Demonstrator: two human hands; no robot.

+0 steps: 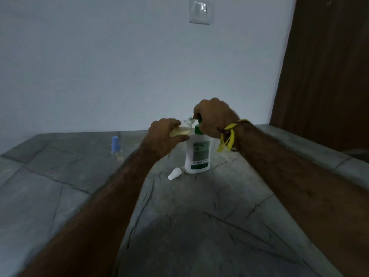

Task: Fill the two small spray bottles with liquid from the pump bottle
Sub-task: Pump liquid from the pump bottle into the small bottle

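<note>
Grey stone counter (60, 196) fills the lower frame — pale wall (99, 66), switch (199, 12) top centre. Right hand (214, 118) clamps the pump bottle (197, 154); left hand (165, 133) pinches a small bottle (180, 131).

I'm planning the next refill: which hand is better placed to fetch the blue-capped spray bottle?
Probably the left hand. The blue-capped clear spray bottle stands on its side of the grey stone counter, while the right hand sits on top of the white pump bottle with green pump.
</note>
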